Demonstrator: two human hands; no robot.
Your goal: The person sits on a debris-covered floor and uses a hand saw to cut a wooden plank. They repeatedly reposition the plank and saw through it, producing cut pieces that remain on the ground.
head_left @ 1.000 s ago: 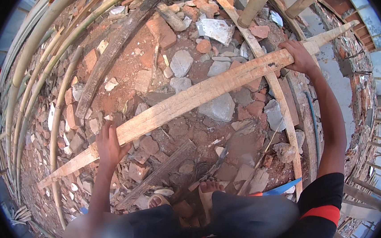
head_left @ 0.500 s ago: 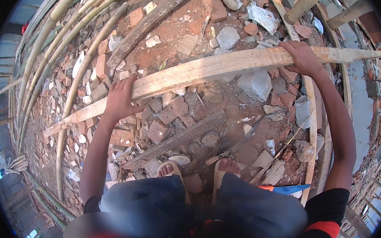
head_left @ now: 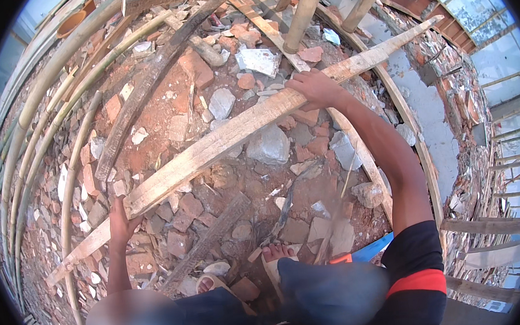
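Observation:
A long pale wooden plank (head_left: 221,139) slants across the rubble in front of me, from the lower left up to the far right. Near its left part my left hand (head_left: 120,223) grips the edge, thumb on the near side. Farther along, my right hand (head_left: 316,89) is closed over the plank from above, its arm stretched forward. The undersides of both hands' fingers are partly hidden. Beneath the plank, by my right hand, runs a thin wooden strip (head_left: 363,154).
Broken bricks and stones (head_left: 269,144) cover the ground. A dark weathered beam (head_left: 144,86) and several bamboo poles (head_left: 70,196) lie at left. By my right foot rests a blue-and-orange tool (head_left: 372,248), partly hidden. Upright posts (head_left: 309,12) stand at the far side.
The view has turned, and the plank, level before, now slants up to the right. My left hand appears lower and nearer. Both hands stay on the plank.

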